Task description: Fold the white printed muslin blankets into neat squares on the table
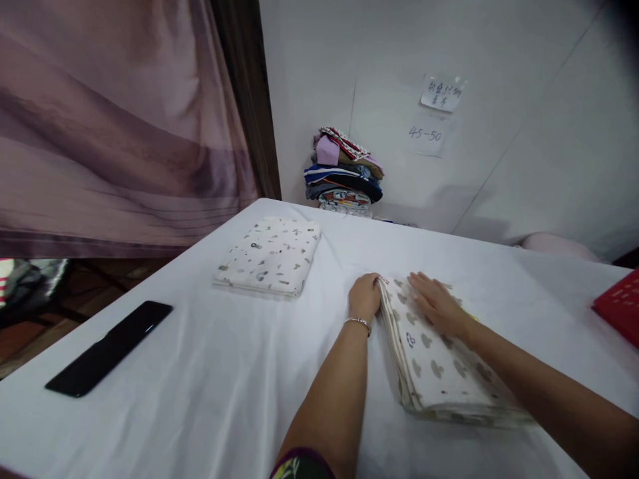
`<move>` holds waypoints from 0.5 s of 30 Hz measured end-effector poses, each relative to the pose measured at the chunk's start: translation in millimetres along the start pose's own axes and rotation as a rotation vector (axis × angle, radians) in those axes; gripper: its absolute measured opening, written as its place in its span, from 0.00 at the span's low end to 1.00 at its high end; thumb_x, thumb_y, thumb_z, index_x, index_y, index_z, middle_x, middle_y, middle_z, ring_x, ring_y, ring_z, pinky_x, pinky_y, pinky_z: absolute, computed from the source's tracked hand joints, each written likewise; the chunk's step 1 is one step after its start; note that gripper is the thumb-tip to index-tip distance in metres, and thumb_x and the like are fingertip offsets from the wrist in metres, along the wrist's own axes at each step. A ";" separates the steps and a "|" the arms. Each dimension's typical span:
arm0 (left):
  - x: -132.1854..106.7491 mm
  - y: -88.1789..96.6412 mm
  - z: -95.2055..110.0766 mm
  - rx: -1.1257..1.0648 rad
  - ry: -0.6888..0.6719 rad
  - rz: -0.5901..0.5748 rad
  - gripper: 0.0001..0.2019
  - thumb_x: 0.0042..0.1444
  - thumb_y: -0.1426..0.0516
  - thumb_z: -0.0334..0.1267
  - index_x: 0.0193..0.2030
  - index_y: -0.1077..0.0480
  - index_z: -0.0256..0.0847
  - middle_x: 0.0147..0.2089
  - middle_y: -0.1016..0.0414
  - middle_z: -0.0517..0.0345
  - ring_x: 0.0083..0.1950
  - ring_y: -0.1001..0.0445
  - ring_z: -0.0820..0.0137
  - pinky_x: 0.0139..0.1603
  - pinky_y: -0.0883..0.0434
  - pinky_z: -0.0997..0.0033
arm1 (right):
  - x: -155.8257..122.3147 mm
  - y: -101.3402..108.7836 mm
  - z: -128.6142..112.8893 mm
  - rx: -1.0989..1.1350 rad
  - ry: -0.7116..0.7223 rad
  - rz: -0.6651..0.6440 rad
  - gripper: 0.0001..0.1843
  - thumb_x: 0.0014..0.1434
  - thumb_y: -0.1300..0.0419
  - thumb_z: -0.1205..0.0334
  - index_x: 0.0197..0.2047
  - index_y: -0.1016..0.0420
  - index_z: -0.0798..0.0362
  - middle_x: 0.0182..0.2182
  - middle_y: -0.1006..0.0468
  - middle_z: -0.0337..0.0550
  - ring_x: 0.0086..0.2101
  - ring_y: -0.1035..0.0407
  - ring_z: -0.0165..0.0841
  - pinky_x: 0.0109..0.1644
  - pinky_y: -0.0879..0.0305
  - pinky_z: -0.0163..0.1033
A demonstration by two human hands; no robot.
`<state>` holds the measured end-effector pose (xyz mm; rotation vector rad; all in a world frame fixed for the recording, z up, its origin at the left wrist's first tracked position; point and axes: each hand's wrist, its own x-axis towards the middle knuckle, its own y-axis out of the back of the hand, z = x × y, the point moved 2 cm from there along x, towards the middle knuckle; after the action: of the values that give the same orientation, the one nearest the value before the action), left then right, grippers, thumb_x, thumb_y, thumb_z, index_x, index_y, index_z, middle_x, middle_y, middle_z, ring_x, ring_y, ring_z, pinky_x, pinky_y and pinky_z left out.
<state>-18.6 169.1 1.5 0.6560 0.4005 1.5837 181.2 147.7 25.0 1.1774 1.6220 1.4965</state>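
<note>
A folded white cloth with a grey-beige printed pattern lies in several layers on the white-covered table, right of centre. At its far left corner, my left hand is closed on the cloth's edge, a bracelet around the wrist. My right hand rests flat on the cloth's top face, fingers stretched out toward the far left. Apart from both hands, a second folded cloth, white with small scattered prints, sits farther left on the table.
A black flat object, perhaps a phone, lies near the table's left edge. Something red stands at the far right. Behind the table, a pile of folded fabrics leans near the wall, and a pinkish curtain hangs at left.
</note>
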 end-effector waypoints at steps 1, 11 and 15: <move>0.0 0.1 0.9 0.003 0.010 -0.007 0.16 0.55 0.50 0.32 0.47 0.29 0.46 0.49 0.27 0.58 0.50 0.32 0.67 0.52 0.37 0.69 | -8.5 0.0 14.6 -0.078 -0.051 0.033 0.30 0.63 0.63 0.46 0.63 0.46 0.48 0.62 0.46 0.43 0.62 0.56 0.41 0.62 0.55 0.57; -0.7 -2.8 3.1 -0.004 0.031 -0.040 0.16 0.54 0.49 0.31 0.46 0.28 0.48 0.47 0.26 0.60 0.50 0.33 0.68 0.50 0.37 0.71 | -30.0 -12.2 71.9 -0.169 -0.147 0.034 0.31 0.63 0.62 0.45 0.62 0.42 0.52 0.61 0.44 0.47 0.61 0.54 0.41 0.61 0.49 0.53; -0.5 -2.1 3.0 -0.045 0.023 -0.024 0.15 0.53 0.49 0.31 0.45 0.28 0.48 0.46 0.26 0.60 0.49 0.33 0.68 0.50 0.37 0.70 | -30.6 3.6 36.6 -0.166 -0.211 0.022 0.30 0.63 0.63 0.46 0.62 0.44 0.50 0.62 0.47 0.48 0.62 0.57 0.45 0.59 0.54 0.62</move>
<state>-15.1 168.4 2.5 0.5970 0.3867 1.5742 227.0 135.1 19.1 1.2183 1.3237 1.4369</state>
